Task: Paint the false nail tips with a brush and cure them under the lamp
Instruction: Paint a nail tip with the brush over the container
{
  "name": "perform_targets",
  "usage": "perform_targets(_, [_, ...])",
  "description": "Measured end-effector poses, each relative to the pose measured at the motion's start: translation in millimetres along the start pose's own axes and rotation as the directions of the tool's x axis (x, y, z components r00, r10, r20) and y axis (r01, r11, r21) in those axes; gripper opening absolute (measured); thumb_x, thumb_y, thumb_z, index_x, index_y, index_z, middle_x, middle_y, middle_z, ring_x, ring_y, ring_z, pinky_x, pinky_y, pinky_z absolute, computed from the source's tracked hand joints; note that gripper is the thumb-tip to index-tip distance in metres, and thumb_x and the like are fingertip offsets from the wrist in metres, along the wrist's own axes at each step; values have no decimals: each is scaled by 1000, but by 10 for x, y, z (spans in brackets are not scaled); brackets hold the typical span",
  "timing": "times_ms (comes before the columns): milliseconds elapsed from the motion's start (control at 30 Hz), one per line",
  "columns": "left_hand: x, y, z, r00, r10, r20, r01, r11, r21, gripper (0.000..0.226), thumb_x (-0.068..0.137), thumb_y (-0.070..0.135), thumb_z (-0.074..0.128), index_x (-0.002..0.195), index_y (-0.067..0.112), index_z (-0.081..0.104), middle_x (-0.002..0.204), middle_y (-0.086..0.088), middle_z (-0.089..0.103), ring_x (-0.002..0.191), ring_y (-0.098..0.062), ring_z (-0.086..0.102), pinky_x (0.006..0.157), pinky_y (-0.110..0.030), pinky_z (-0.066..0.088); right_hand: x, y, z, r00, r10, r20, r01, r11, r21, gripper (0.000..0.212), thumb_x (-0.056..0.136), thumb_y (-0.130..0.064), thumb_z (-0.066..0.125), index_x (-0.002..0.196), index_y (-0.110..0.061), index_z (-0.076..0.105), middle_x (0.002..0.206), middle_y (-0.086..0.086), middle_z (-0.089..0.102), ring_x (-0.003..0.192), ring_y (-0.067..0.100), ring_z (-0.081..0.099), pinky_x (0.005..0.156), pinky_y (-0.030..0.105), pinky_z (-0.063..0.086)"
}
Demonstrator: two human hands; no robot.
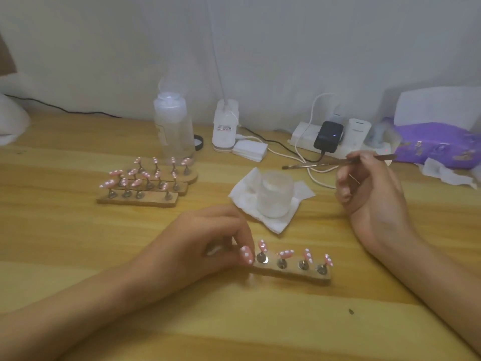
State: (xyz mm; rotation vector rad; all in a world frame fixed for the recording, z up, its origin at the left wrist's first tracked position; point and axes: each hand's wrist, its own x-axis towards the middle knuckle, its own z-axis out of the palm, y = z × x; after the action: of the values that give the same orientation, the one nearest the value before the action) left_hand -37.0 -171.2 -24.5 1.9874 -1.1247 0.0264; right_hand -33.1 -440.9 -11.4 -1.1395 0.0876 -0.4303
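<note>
Here, head view, entries in order.

- Left grip (208,241): fingers curled, pinching the leftmost nail tip (246,254) at the left end of the wooden holder strip (291,274), which lies near the front of the counter (78,256).
- Four other nail tips (286,254): pink with white dots, upright or tilted on metal stands along that strip.
- Right grip (369,183): clenched on a brush (317,164), held roughly level with the bristles pointing left, well behind the strip.
- Glass cup (276,196): stands on a tissue (243,194), between brush and strip.
- Three further strips (145,190): carry dotted tips at back left, beside a clear bottle (173,126).
- Lamp: not identified with certainty.
- Step, as judged: steadying one tip for brushwork.
- Handling advice:
  - Place the pinch on the stand or the tip's edges, not on the painted face.
  - Bring the brush down bristles first.
  - Brace the right wrist on the counter.
  - Use light strokes, since the neighbouring tip sits just beside and could smear.
</note>
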Motion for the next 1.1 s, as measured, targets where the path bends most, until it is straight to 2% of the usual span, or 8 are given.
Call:
perform_targets(100, [-11,70,-10,994,94,-56,-81,977,195,10,87,25,73,78,19,72,93,10,68,84,-10,66,69,-32,54,9,3,-3,999,49,10,-49,998,30,17,101,-24,47,86,-19,54,58,-4,56,47,7,44,45,16,36])
perform_targets(200, [67,173,-158,950,261,-169,-202,932,301,17,92,22,61,85,12,73,103,3,67,85,2,63,70,-19,51,1,1,-19,999,45,-6,-45,999,22,15,100,-23,49,86,-20,52,56,-4,55,47,7,44,44,16,36])
perform_targets(367, [415,255,-312,832,273,-483,-278,959,62,6,94,26,62,89,24,65,88,9,68,57,-15,57,43,-36,43,64,-121,4,999,24,27,-23,999,-24,16,102,-18,46,87,-18,51,57,-2,56,48,9,47,45,17,39])
perform_targets(500, [656,56,-58,846,149,-511,-195,980,-37,9,90,25,68,84,27,62,73,19,60,53,-7,48,55,-20,38,96,-291,87,974,-28,225,94,952,-292,18,103,-14,44,86,-17,52,61,2,62,54,14,55,50,23,48])
perform_targets(600, [661,-102,49,853,76,-516,-156,981,-113,6,90,25,68,86,23,64,76,12,63,57,-5,51,53,-24,43,111,-395,170,925,-108,364,288,824,-487,18,102,-14,48,85,-16,54,61,2,63,54,16,58,50,25,51])
perform_targets(733, [573,-173,29,867,38,-498,-162,965,-209,6,89,21,71,89,15,69,85,4,69,62,-14,61,51,-25,51,105,-401,269,879,-78,470,350,776,-526,16,99,-16,50,84,-16,56,64,7,64,57,22,60,52,27,53])
perform_targets(933, [554,-180,15,892,-3,-452,-144,946,-291,2,88,13,69,90,12,68,90,7,73,61,-12,62,54,-10,44,85,-370,286,862,-41,506,384,704,-597,15,102,-7,48,89,-10,55,67,9,64,61,26,61,53,31,54])
perform_targets(1100, [540,-206,-14,871,-16,-490,-166,931,-325,4,89,23,69,88,27,67,93,9,73,65,-12,64,47,-21,43,87,-336,290,851,37,524,343,717,-607,13,102,-6,45,92,-6,54,68,9,65,63,22,62,55,29,56])
